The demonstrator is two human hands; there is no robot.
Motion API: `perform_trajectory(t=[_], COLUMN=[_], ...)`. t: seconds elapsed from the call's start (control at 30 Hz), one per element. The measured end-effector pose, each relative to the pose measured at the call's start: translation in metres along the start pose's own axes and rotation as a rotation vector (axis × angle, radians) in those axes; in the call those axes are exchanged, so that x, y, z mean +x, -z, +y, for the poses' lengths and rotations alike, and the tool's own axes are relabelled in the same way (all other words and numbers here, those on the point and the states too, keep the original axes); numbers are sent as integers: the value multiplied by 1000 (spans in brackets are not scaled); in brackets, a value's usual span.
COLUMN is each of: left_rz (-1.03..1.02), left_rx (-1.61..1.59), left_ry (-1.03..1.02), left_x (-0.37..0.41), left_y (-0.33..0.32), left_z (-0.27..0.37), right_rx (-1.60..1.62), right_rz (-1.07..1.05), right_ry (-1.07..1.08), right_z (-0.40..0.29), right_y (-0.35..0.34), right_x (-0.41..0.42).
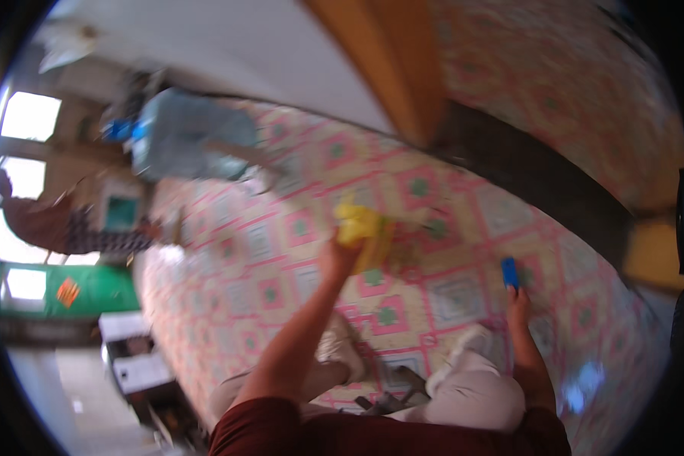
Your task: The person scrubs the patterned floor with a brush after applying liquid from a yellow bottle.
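My left hand (341, 256) reaches forward over the patterned floor and grips a crumpled yellow cloth or plastic bag (362, 228). Motion blur hides which it is. The yellow material hangs down past my fingers on the right. Lower at the right, my right hand (520, 306) holds a small flat blue object (509, 272) by its near end; its exact kind cannot be made out. Under the yellow material, a blurred brownish patch (404, 259) shows on the floor (456, 299). My legs and light shoes are just below both hands.
A large translucent blue water jug (199, 137) appears at the upper left. A wooden door frame (399, 68) meets a dark threshold strip (524, 159) ahead. Another person (40, 225) is by the windows at left, near a green panel (97, 290) and a black-and-white cabinet (142, 370).
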State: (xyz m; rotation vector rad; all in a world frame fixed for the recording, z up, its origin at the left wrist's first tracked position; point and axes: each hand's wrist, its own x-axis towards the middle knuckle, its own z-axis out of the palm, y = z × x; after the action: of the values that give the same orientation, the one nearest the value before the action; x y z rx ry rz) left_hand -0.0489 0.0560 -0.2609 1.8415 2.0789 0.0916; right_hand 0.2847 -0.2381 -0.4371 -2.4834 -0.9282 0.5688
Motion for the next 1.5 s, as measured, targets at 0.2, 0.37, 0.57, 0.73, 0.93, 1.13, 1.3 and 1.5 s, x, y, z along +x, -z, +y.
perform_trajectory(t=[0.2,0.37,0.57,0.73,0.93,1.13,1.3,1.5], left_rz=[23,9,-14,-49,-75,-55,-47,-57], left_rx=[-243,-261,-263,-345,-369,-349,-340,-367], left_ry=[-191,-147,-166,-205,-212,-236,-259,-249], left_x=[-3,-20,-14,-10,-8,-10,-4,-5], left_y=[5,29,24,19,17,16,12,10], left_z=[-10,24,27,12,12,15,8,7], right_rx=[-4,198,51,262,142,194,32,34], right_rz=[269,238,-400,37,206,149,-245,61], right_ry=[-527,-386,5,-278,-774,-404,-145,-531], right_z=[140,21,-117,-31,101,-3,-73,67], right_y=[75,21,-4,11,108,30,3,37], right_x=[34,47,28,61,68,37,-10,-60])
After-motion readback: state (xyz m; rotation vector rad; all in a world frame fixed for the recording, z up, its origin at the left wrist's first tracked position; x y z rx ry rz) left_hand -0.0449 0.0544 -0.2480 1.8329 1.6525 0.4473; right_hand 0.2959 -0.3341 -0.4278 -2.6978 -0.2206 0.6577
